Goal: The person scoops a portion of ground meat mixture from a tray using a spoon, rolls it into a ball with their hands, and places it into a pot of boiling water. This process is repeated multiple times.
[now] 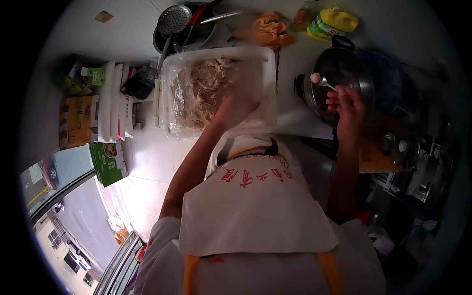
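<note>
My right hand (346, 103) grips a metal spoon (329, 84) by its handle, with a small pinkish ball of paste (315, 77) at its tip. Spoon and ball are over a large round metal pot (368, 79), whose dark inside shows faint roundish shapes. My left hand (239, 107) is blurred over a white plastic tub (272, 110); its fingers cannot be made out. Pale minced-meat paste (210, 81) fills the tub's left and middle parts. Clear plastic film (179, 96) covers the tub's left side.
Behind the tub, a perforated skimmer (174, 20) lies over a dark pan (158, 41). An orange cloth (271, 29) and yellow pump bottle (335, 21) stand farther back. White sacks (117, 99) and cardboard boxes (78, 121) are at left. A wooden board (379, 160) lies right.
</note>
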The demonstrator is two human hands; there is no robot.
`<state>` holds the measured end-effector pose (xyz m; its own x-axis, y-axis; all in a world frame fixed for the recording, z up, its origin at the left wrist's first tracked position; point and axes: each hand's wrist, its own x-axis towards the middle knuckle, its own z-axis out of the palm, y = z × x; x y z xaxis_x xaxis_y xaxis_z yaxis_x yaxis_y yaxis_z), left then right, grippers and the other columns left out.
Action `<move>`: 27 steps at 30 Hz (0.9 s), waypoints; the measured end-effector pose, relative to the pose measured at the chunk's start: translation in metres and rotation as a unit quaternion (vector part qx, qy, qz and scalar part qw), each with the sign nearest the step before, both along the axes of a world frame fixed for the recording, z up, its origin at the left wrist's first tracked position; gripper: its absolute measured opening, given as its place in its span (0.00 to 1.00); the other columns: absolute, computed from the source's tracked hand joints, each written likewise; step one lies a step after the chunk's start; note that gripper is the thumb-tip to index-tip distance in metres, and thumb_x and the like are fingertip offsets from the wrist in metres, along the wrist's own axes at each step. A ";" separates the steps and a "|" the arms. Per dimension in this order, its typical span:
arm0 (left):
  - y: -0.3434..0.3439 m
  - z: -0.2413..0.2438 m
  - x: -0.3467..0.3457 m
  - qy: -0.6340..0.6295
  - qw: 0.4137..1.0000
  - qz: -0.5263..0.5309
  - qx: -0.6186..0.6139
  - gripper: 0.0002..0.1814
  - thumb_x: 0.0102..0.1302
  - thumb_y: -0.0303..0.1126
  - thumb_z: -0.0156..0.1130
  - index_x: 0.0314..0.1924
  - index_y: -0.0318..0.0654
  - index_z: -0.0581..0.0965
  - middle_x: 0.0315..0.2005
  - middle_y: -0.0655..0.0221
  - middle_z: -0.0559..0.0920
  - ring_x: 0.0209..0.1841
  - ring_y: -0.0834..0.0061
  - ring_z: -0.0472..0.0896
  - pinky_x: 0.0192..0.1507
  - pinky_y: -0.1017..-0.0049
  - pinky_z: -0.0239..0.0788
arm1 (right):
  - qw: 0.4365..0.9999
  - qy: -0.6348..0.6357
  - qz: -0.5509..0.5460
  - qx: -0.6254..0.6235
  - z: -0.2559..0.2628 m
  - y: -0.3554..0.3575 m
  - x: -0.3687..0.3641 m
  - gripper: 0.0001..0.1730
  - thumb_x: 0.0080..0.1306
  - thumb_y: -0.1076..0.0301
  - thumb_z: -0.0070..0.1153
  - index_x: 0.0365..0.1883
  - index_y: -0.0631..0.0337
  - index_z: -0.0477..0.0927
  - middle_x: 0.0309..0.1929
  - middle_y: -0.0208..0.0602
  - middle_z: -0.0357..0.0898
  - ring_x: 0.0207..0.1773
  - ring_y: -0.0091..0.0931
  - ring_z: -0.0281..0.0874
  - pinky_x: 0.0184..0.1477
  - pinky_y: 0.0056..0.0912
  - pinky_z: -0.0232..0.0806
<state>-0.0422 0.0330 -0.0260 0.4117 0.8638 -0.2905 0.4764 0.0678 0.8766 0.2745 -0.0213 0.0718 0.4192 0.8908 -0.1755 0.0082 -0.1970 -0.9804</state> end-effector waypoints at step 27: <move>0.008 -0.008 -0.011 -0.086 0.993 -0.022 -0.076 0.20 0.75 0.32 0.69 0.64 0.40 0.83 0.46 0.69 0.86 0.46 0.82 0.80 0.53 0.76 0.75 | 0.803 -0.593 0.052 -0.032 -0.071 0.021 0.060 0.12 0.76 0.69 0.55 0.52 0.57 0.87 0.42 0.52 0.89 0.46 0.48 0.89 0.49 0.49 0.79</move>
<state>-0.0532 0.0411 -0.0339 0.5031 0.7954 -0.3380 0.3253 0.1880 0.9267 0.3348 -0.0002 0.0007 0.2500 0.9367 0.2451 0.9479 -0.1850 -0.2594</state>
